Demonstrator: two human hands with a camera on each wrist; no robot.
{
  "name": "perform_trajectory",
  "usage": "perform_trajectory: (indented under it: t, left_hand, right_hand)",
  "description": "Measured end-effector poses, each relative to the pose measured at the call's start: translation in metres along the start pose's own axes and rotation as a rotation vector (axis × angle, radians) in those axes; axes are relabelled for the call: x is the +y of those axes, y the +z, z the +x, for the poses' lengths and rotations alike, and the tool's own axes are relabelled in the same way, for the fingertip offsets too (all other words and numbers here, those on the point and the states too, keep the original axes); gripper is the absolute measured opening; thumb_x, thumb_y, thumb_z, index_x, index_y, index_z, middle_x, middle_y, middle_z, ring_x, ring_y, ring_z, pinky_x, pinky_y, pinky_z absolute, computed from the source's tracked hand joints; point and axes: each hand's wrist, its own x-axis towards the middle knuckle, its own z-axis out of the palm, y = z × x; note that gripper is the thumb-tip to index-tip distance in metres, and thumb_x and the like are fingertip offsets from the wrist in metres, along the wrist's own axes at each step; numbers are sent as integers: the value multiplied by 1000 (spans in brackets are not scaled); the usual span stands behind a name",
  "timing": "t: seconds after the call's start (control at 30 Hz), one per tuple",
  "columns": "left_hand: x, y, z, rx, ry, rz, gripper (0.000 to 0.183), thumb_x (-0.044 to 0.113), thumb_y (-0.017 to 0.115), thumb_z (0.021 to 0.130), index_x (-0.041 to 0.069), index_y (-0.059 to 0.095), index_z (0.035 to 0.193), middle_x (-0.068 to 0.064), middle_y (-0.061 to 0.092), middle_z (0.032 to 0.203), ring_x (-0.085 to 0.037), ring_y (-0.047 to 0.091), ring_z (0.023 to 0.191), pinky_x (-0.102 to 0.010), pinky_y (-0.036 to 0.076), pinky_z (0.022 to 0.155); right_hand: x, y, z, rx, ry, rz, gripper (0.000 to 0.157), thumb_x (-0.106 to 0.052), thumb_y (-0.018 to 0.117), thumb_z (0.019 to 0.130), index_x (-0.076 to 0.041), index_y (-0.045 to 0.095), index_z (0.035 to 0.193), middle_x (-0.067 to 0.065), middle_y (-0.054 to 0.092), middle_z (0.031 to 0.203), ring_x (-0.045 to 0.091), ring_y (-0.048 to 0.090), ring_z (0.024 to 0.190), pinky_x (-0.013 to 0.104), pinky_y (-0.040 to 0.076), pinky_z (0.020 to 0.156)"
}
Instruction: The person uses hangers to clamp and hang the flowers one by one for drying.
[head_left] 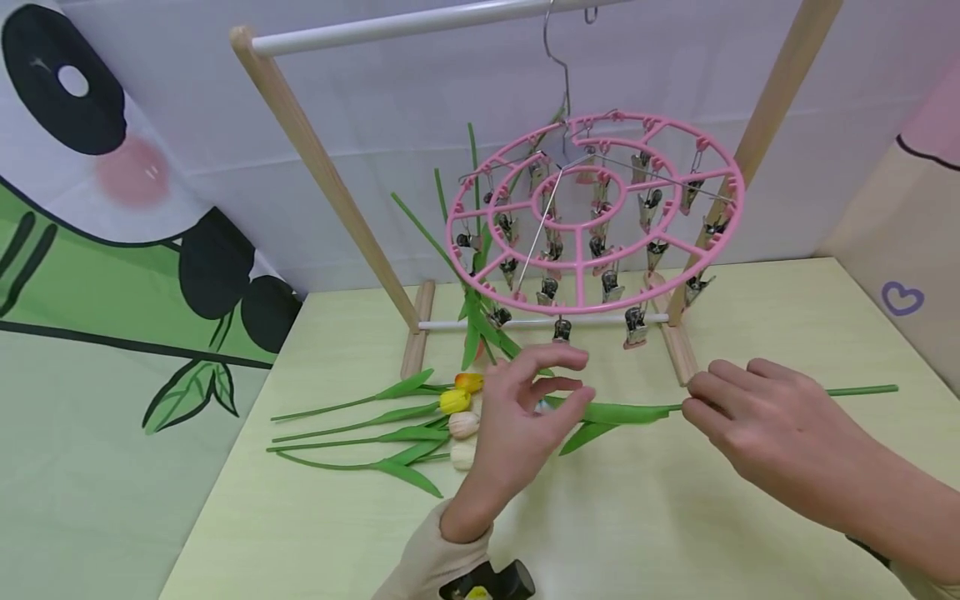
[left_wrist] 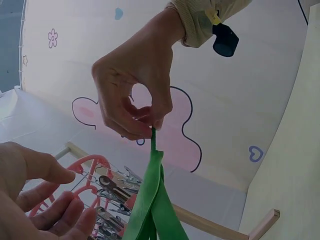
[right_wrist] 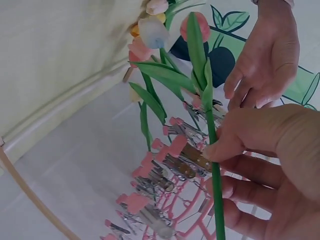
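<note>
Flower on near side of pink rack, stem pinched by right hand, thumb against fingertip. Left hand, also rack's near side: fingers loosely curved, gripping nothing. More flowers lie near-left of rack.

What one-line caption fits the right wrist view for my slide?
Right hand pinches a green tulip stem in front of hanging clips, left hand beyond.
</note>
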Motion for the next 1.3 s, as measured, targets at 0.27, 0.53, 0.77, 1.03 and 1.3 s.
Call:
perform_trajectory:
  t: [0.27, 0.53, 0.77, 1.03, 1.3]
  left_hand:
    - [2, 6, 1, -133, -73, -29, 28, -5, 67, 83, -1, 62, 110, -14, 59, 109, -23, 64, 96, -34, 48, 97]
    - [0, 12, 5, -200, -76, -57, 25, -1, 68, 84, -2, 64, 109, -13, 62, 106, -22, 60, 101, -33, 56, 82]
    - [0, 11, 9, -254, -67, 20, 20, 1, 69, 84, 1, 66, 103, -10, 64, 100, -15, 60, 93, -30, 57, 78]
    - [2, 9, 8, -299, -105, 33, 11, 1, 67, 85, 1, 68, 97, -8, 66, 94, -8, 60, 86, -29, 56, 77]
    - [3, 6, 7, -325, -122, 70, 17, 1, 66, 85, 4, 67, 102, -5, 66, 95, -6, 59, 84, -27, 55, 77]
  right_hand:
    - [-3, -4, 14, -27, -61, -15, 54, -6, 12, 103, 1, 56, 74, 7, 55, 75, 20, 49, 66, 29, 35, 49]
    - [-9, -12, 27, -65, -84, -6, 60, -10, 6, 104, 2, 55, 72, 10, 56, 75, 23, 50, 67, 31, 36, 50]
    - [-14, -15, 37, -59, -117, -23, 50, -2, 10, 101, 0, 46, 67, 8, 45, 69, 21, 40, 61, 28, 26, 51]
    - [-21, -15, 46, -63, -125, -29, 50, 2, 12, 100, 5, 53, 73, 12, 46, 70, 25, 40, 63, 31, 27, 54]
    - [-13, 14, 24, -81, -119, -11, 22, 0, 37, 95, 5, 55, 84, 14, 48, 75, 29, 39, 72, 43, 30, 59]
